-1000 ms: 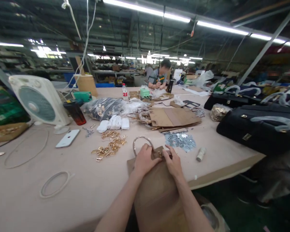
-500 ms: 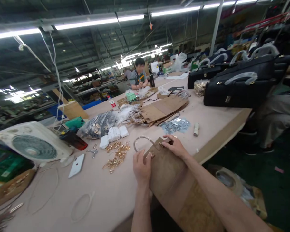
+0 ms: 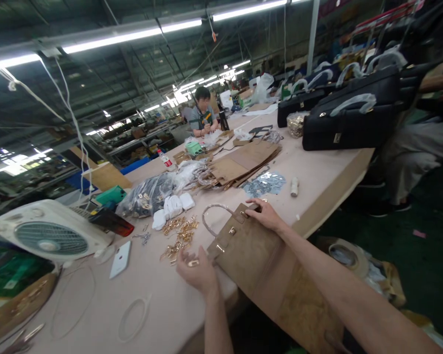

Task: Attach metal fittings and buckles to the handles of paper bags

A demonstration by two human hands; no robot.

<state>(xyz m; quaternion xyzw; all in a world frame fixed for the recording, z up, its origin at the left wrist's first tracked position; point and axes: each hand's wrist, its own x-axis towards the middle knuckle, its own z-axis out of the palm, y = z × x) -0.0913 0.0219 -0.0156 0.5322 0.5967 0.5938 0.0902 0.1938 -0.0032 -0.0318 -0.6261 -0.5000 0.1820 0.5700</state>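
Note:
A brown leather bag panel [image 3: 254,250] with a plastic-wrapped handle loop [image 3: 216,209] slopes from the table edge toward me. Gold fittings sit on it, among them a small turn-lock piece [image 3: 232,230] near its top. My right hand [image 3: 266,216] grips the panel's far top corner, fingers over the edge by the handle's end. Off the panel to the left, my left hand [image 3: 199,273] is curled around a small gold metal fitting [image 3: 193,263]. Just beyond those fingers lies a pile of loose gold fittings [image 3: 182,233].
Grey metal plates [image 3: 266,184], stacked brown panels [image 3: 239,162] and a plastic bag of parts [image 3: 145,196] lie farther back. A fan [image 3: 46,236] and phone [image 3: 120,259] are left. Black bags [image 3: 347,128] stand right. A person [image 3: 204,115] sits across the table.
My left hand has left the panel's near top edge and moved left toward the gold pile, now with a fitting in its fingers. My right hand keeps its grip on the panel.

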